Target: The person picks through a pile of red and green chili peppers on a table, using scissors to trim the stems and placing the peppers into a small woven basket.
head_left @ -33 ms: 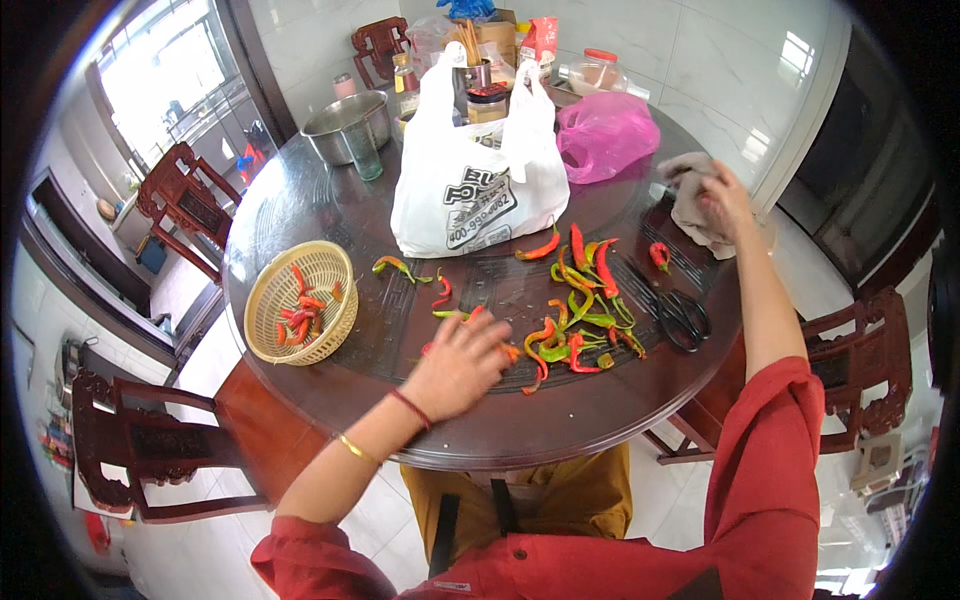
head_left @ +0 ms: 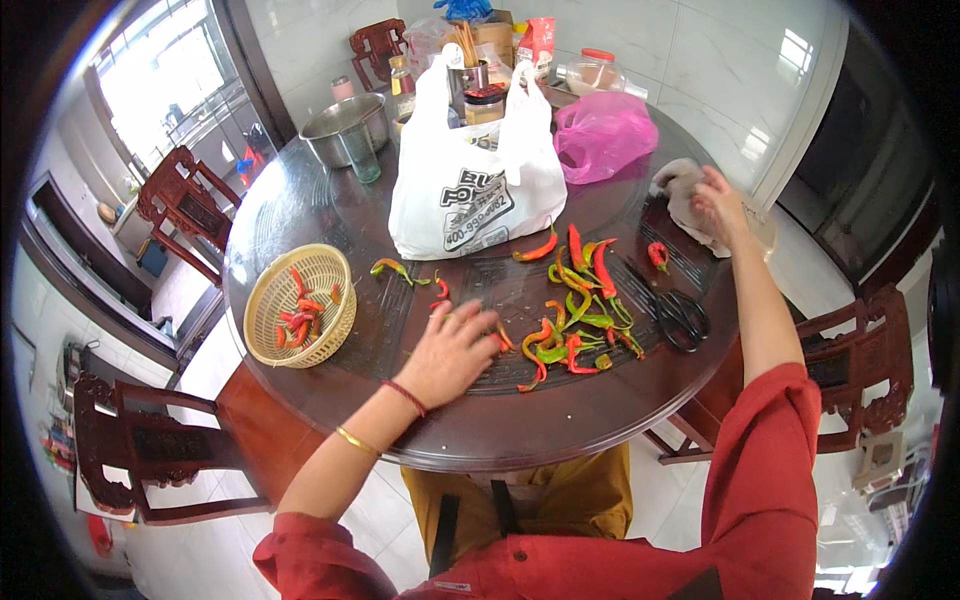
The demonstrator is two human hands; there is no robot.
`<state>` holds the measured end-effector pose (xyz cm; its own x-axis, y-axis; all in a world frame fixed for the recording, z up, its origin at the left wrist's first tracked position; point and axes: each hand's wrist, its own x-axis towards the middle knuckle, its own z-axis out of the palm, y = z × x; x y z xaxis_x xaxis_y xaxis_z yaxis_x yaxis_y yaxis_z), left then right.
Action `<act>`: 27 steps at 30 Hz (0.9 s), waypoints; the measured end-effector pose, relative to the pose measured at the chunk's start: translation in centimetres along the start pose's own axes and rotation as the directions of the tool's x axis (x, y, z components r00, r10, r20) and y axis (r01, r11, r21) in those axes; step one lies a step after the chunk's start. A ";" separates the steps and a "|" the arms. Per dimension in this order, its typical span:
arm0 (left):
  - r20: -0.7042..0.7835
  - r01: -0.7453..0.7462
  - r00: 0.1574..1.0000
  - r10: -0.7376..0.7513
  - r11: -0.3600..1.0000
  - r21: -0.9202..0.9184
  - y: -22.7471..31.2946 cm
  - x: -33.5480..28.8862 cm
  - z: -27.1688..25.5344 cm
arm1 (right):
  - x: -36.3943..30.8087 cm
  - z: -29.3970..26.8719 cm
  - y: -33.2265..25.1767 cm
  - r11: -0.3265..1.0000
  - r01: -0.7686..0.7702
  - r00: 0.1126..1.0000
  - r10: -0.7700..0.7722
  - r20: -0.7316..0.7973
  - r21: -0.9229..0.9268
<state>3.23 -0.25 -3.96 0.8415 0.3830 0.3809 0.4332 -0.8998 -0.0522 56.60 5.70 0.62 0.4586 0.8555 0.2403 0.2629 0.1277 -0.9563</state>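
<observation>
Red and green chili peppers [head_left: 575,310] lie scattered across the dark round table. Above a few of them, my left hand [head_left: 450,350] is palm down with its fingers spread, partly hiding a red pepper and an orange-red one at its fingertips. My right hand [head_left: 722,208] is at the right edge of the table, fingers apart, against a crumpled grey cloth [head_left: 682,190]; whether it touches the cloth is hard to see. Black-handled scissors [head_left: 683,320] lie right of the peppers. A cream plastic basket [head_left: 262,300] at the left contains cut red pepper pieces [head_left: 302,318].
A white plastic bag [head_left: 425,205] stands mid-table, with a pink bag [head_left: 605,135] to its right. Behind it are jars and chopsticks [head_left: 467,45]. A metal pot [head_left: 345,122] and a glass [head_left: 362,158] stand at the back left. Wooden chairs [head_left: 185,205] surround the table.
My left hand has shifted slightly left and away from me. The fingers of my right hand, earlier bent at the grey cloth, are now spread farther apart.
</observation>
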 end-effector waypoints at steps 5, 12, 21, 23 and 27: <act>-0.089 0.230 0.964 -0.252 0.951 -0.205 -3.0 8.9 0.5 | -8.0 2.9 -1.0 0.879 0.100 0.992 -0.124 -0.021 -0.467; 0.055 0.491 0.855 -0.516 0.838 0.237 -2.6 17.3 7.7 | -17.3 2.8 -2.9 0.589 0.386 0.922 -0.212 0.326 -0.710; -0.195 0.246 0.959 -0.204 0.943 0.223 2.5 12.6 0.1 | -19.9 9.7 -7.2 0.910 0.223 0.943 -0.110 0.316 -0.350; -0.290 0.177 0.951 -0.110 0.961 0.214 4.4 10.3 -1.0 | -21.1 13.4 -8.3 0.935 0.184 0.925 -0.060 0.375 -0.304; -0.349 0.134 0.936 -0.048 0.965 0.227 5.6 6.8 -1.8 | -22.7 19.2 -7.5 0.934 0.221 0.907 -0.091 0.411 -0.282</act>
<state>10.83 -3.03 0.01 0.6541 0.3290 0.6811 0.6040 -0.7692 -0.2085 27.87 -5.05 -0.85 0.0432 0.9706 0.2367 0.5860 0.1673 -0.7928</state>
